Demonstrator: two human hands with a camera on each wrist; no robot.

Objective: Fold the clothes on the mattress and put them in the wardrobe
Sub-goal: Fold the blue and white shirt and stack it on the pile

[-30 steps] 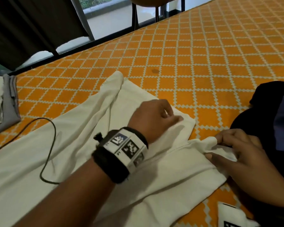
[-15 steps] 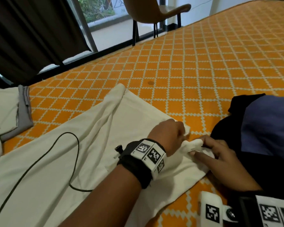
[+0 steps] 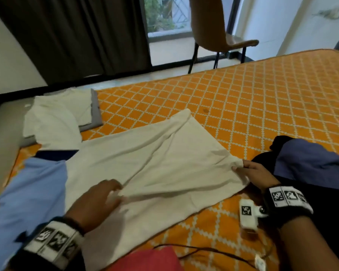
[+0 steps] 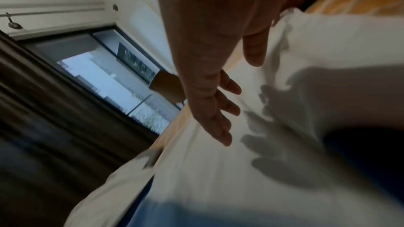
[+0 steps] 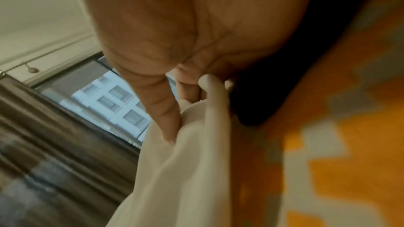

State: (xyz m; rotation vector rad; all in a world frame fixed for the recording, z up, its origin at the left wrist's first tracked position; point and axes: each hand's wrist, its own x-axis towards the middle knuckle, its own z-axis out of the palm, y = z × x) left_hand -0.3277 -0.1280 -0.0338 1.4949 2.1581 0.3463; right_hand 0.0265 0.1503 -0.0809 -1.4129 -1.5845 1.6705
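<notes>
A white garment lies spread out on the orange patterned mattress. My left hand rests on its near middle part with straight fingers, beside a crease. In the left wrist view the left hand hovers flat just over the white garment, holding nothing. My right hand pinches the garment's right corner. The right wrist view shows the right hand with thumb and fingers closed on a bunched fold of the white garment.
Folded white and grey clothes sit at the mattress's far left corner. A light blue garment lies at the left, a dark navy one at the right, a red cloth near me. A chair stands beyond the bed. A black cable trails by my right arm.
My left hand has slid left, away from the right hand and across the garment. The right hand has kept hold of the corner. The head view has lifted, showing more of the room.
</notes>
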